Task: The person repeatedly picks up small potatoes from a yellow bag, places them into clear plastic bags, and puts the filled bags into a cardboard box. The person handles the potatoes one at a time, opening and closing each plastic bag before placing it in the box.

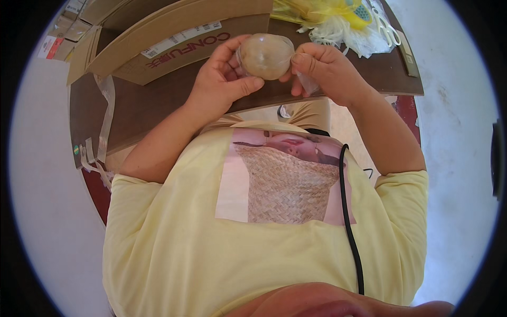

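A round, pale-brown object in clear plastic wrap is held over the near edge of the dark brown table. It resembles a fruit or a root vegetable, but I cannot tell which. My left hand cups it from the left, thumb along its lower side. On the other side, my right hand pinches the gathered wrap between thumb and fingers. A loose tail of plastic film hangs below those fingers.
An open cardboard box with printing stands behind my left hand. Smaller boxes are beyond it. Tape strips hang off the table's left side. Back right hold a yellow bag, crumpled clear bags and white-handled scissors.
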The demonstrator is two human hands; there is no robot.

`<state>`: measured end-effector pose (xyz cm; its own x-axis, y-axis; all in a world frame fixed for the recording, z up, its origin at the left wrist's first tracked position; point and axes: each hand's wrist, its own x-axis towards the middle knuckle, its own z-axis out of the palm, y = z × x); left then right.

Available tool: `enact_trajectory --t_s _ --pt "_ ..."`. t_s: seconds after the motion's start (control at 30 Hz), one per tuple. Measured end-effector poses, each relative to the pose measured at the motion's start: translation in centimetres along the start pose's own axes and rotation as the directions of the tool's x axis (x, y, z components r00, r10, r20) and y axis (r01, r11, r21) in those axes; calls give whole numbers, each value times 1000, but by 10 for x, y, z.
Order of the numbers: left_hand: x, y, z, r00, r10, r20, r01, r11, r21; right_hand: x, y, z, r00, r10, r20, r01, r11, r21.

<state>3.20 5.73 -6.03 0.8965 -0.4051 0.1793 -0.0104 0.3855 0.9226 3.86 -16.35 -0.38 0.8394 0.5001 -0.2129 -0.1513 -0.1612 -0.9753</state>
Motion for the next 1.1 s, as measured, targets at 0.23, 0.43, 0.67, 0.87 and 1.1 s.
enact_trajectory --t_s 0.23,0.43,0.67,0.87,1.1 --pt "3 7 -7 910 -277 307 391 817 -423 -5 4 -2 955 -296 11 252 792 -556" --pt "4 8 -14 793 -476 380 609 625 -488 -1 6 0 791 -564 238 502 375 -780" --pt "2 0 -13 979 -162 120 198 888 -415 1 3 -7 999 49 18 -44 978 -202" --pt "1 -2 -14 912 -349 214 409 784 -468 2 1 -1 980 -194 39 195 909 -369" --pt "2 1 -21 818 -279 503 528 711 -465 5 -11 -4 909 -413 49 370 748 -552"
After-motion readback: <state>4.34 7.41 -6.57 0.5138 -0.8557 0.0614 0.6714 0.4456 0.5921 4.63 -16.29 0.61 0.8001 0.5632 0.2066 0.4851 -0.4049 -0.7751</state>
